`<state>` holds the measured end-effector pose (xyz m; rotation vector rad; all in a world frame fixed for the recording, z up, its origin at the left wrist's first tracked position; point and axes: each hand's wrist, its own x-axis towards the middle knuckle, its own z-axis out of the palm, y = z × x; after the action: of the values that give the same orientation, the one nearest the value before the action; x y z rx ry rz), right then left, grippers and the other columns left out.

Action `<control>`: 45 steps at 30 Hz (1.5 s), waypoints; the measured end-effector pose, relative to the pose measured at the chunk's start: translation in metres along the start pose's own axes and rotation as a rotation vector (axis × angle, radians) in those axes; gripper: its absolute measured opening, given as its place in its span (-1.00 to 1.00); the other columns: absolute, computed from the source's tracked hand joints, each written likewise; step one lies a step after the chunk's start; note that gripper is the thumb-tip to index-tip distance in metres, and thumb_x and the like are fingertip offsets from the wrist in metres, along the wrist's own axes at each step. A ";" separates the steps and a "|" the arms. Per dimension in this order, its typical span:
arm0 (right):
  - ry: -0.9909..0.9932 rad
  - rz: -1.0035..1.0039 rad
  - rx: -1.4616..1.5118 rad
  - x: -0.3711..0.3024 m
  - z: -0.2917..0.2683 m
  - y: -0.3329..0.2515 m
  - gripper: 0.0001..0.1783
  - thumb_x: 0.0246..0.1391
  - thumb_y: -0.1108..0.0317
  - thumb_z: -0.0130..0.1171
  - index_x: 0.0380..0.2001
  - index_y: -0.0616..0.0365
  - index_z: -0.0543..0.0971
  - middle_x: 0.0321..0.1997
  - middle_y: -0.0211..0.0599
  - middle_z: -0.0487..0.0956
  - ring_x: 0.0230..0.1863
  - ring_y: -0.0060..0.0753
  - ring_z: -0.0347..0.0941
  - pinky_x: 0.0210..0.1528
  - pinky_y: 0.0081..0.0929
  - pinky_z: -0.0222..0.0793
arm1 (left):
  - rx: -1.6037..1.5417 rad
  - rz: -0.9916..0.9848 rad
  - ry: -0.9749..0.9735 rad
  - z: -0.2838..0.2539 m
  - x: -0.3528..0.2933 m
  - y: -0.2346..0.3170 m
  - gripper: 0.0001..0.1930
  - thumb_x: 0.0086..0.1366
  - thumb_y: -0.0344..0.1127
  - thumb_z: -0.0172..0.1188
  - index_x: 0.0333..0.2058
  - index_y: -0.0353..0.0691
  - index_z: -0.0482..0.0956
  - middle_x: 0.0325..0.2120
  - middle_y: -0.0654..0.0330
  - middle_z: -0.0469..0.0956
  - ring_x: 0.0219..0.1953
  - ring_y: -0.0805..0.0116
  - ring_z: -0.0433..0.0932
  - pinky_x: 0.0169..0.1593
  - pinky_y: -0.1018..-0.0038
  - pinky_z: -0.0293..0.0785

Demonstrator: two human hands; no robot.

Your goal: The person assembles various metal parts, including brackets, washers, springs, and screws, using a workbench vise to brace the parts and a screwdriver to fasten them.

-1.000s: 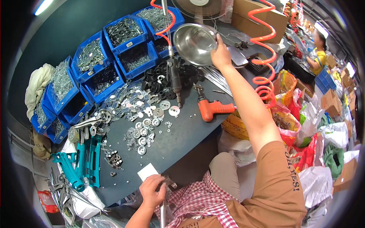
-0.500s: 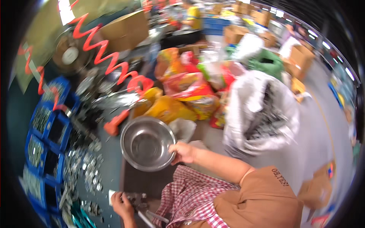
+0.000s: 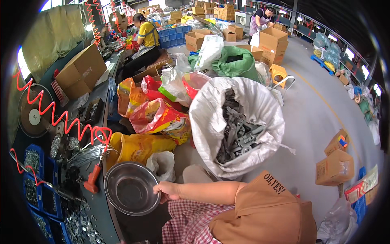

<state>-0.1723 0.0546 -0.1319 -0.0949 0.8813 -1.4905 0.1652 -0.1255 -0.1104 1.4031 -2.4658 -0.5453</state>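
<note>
My right hand grips the rim of a steel bowl, thumb over the edge. The bowl holds nothing that I can see and hangs at the workbench's edge, above my lap. My left hand is out of the picture. To the right of the bowl stands a white woven sack with its mouth wide open, full of grey metal parts. A small white bag sits just beyond the bowl. On the bench to its left lies an orange-red air screwdriver on a coiled red hose.
Blue bins of small metal parts line the bench's left side, beside loose shiny pieces. Colourful bags and a green sack crowd the floor ahead. Cardboard boxes stand at right. Two people work farther off.
My view has swung rightward and up, bringing the sack nearer the middle. The bowl remains in my right hand. My left hand, earlier over the bench with a small white thing, has left the picture.
</note>
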 end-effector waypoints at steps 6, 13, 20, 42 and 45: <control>-0.019 0.013 -0.022 0.047 0.031 -0.014 -0.91 -0.14 0.38 0.01 -0.55 0.11 0.50 -0.62 -0.37 0.50 -0.65 -0.46 0.42 -0.58 -0.52 0.37 | -0.181 0.030 -0.194 -0.004 -0.008 -0.015 -0.55 0.16 -0.04 0.05 -0.61 -0.41 0.47 -0.79 0.03 0.37 -0.73 0.26 0.28 -0.57 0.26 0.23; 0.032 -0.066 -0.027 0.032 0.045 -0.076 -0.84 -0.09 0.31 0.04 -0.50 0.16 0.52 -0.58 -0.36 0.54 -0.63 -0.52 0.43 -0.58 -0.56 0.35 | -0.222 0.021 -0.399 -0.024 0.027 0.035 -0.58 0.14 -0.05 0.12 -0.60 -0.38 0.46 -0.71 0.10 0.35 -0.62 0.33 0.27 -0.51 0.35 0.25; 0.303 -0.157 0.057 -0.105 0.040 -0.163 -0.83 -0.11 0.32 0.11 -0.64 0.18 0.52 -0.67 -0.33 0.50 -0.69 -0.49 0.42 -0.66 -0.55 0.36 | -0.142 0.041 -0.696 0.017 0.019 -0.051 -0.58 0.12 -0.02 0.12 -0.54 -0.37 0.47 -0.63 -0.01 0.42 -0.56 0.19 0.36 -0.44 0.28 0.30; 1.193 -0.801 1.239 -0.413 -0.132 -0.180 -0.90 -0.05 0.41 -0.02 -0.60 0.11 0.35 -0.64 -0.37 0.41 -0.63 -0.45 0.34 -0.58 -0.57 0.37 | -0.131 0.500 -1.172 0.042 0.079 0.489 -0.64 0.13 -0.13 0.12 -0.23 -0.32 0.50 -0.34 0.05 0.56 -0.27 0.30 0.54 -0.17 0.48 0.40; 1.199 -0.857 1.260 -0.406 -0.128 -0.166 -0.91 -0.02 0.40 -0.02 -0.55 0.11 0.36 -0.60 -0.36 0.43 -0.62 -0.47 0.35 -0.57 -0.57 0.37 | -0.122 0.547 -1.285 0.043 0.085 0.495 -0.62 0.13 -0.11 0.13 -0.22 -0.32 0.49 -0.33 0.04 0.56 -0.26 0.29 0.54 -0.16 0.47 0.39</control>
<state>-0.3142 0.4469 0.0533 1.6721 0.5927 -2.7080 -0.2751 0.0399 0.0707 0.1517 -3.3628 -1.7939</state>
